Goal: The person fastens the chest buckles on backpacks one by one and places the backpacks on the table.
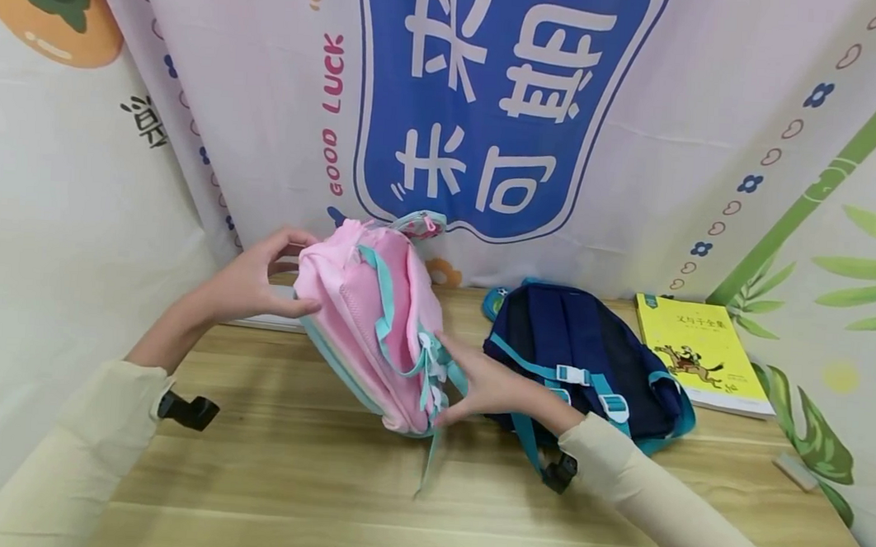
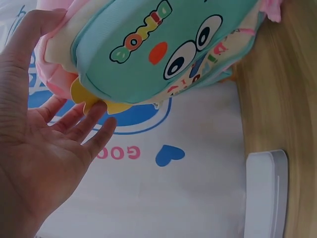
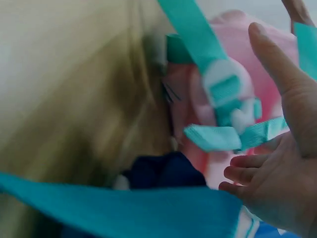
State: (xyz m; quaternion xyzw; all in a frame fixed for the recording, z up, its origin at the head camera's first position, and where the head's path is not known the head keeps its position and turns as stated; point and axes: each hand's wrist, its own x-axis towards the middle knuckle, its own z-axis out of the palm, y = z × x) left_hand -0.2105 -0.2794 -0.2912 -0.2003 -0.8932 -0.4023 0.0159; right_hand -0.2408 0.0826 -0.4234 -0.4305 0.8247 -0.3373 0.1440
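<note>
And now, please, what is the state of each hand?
Left hand: holding the pink backpack between thumb and fingers.
Right hand: open, by the backpack's teal straps; contact unclear.

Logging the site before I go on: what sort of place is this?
Perhaps a makeshift indoor recording corner: a wood-grain table with printed cloth hung behind it and a yellow book lying on top.

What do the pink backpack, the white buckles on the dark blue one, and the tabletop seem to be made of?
Pink backpack: probably soft, matte woven fabric, since it creases and shows seams.
White buckles: likely smooth moulded plastic, judging by their crisp, rigid shape.
Tabletop: streaky grain suggests wood or wood-look laminate; I can't tell which.
</note>
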